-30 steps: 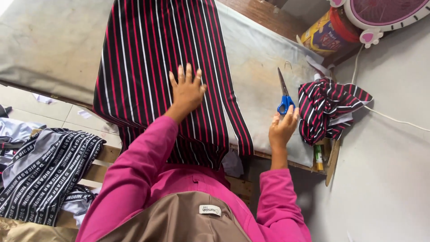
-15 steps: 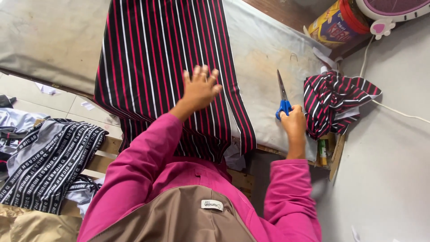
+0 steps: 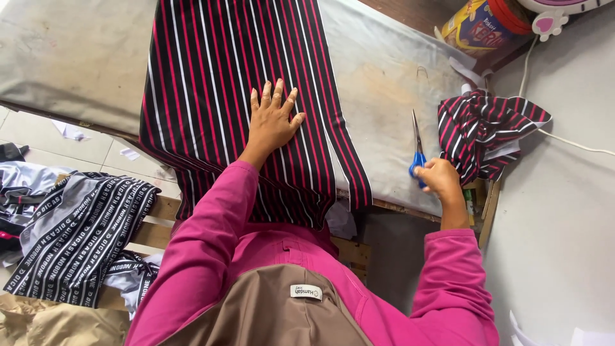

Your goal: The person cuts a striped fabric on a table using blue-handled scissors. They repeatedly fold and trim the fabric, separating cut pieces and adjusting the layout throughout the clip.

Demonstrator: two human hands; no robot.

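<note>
Grey cloth covered the worktop. Left hand had slid slightly up the black fabric with red and white stripes, lying flat, fingers spread, gripping nothing. Right hand stayed closed around blue-handled scissors, blades resting on the worktop, beside a crumpled striped scrap.

Crumpled striped scrap, yellow can, lettered black-and-grey garments, white cable, grey padded table
</note>
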